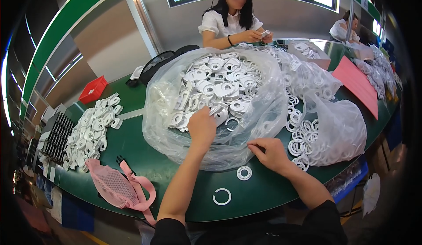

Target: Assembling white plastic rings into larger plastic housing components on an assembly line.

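Observation:
My left hand (202, 128) reaches into a large clear plastic bag (160, 98) heaped with white plastic parts (220, 76). Its fingers close around one white plastic part (221, 115) at the near edge of the heap, though the fingertips are partly hidden. At the bag's near right rim, my right hand (269, 156) is closed, thumb and forefinger pinching the plastic film. Between my forearms, a flat white ring with holes (244, 169) and an open white C-shaped ring (230, 196) lie on the green table (193, 205).
More white parts (90, 128) are piled at left, near black stacked trays (57, 133) and a red bin (93, 89). A pink mesh bag (112, 185) lies near left. White rings (303, 139) spill from another bag (343, 133) at right. A co-worker (235, 30) sits opposite, handling a white part.

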Demonstrator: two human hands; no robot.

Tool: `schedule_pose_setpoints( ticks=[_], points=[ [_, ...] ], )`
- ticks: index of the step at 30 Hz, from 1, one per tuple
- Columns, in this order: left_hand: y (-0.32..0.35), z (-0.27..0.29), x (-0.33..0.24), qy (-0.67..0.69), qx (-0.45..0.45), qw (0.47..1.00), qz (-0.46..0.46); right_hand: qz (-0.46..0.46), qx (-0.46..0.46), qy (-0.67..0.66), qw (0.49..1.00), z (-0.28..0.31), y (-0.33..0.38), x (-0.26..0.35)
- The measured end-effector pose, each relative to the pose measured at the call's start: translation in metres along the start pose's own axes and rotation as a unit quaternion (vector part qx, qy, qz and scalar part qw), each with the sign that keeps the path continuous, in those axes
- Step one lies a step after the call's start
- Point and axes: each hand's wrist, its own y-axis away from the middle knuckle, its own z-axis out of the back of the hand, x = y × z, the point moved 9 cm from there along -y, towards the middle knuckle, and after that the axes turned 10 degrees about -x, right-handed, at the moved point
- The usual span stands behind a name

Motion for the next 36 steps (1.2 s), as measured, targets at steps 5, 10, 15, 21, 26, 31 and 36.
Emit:
schedule_pose_setpoints(
  ticks=[5, 10, 15, 21, 26, 31, 36],
  points=[
    [-0.003, 0.032, 0.011, 0.276, -0.062, 0.959, 0.024, 0.01, -0.003, 0.0, 1.0, -0.001, 0.0, 0.0],
    [0.035, 0.033, 0.036, 0.381, 0.012, 0.909, 0.168, 0.007, -0.035, -0.031, 0.999, 0.002, 0.0, -0.002],
    [0.075, 0.027, 0.047, 0.505, 0.05, 0.814, 0.283, 0.092, -0.059, -0.041, 0.993, 0.004, 0.0, 0.015],
    [0.106, 0.007, 0.017, 0.646, 0.172, 0.641, 0.377, 0.098, -0.024, -0.061, 0.993, -0.005, 0.002, 0.015],
    [0.124, -0.001, -0.017, 0.649, 0.233, 0.64, 0.34, 0.016, 0.086, -0.163, 0.983, -0.026, 0.012, 0.021],
    [0.123, -0.005, -0.008, 0.679, 0.208, 0.593, 0.38, -0.122, 0.123, -0.248, 0.953, -0.037, 0.016, 0.003],
    [0.115, 0.001, 0.01, 0.644, 0.152, 0.646, 0.381, -0.151, 0.041, -0.295, 0.943, -0.026, 0.006, -0.017]
  ],
)
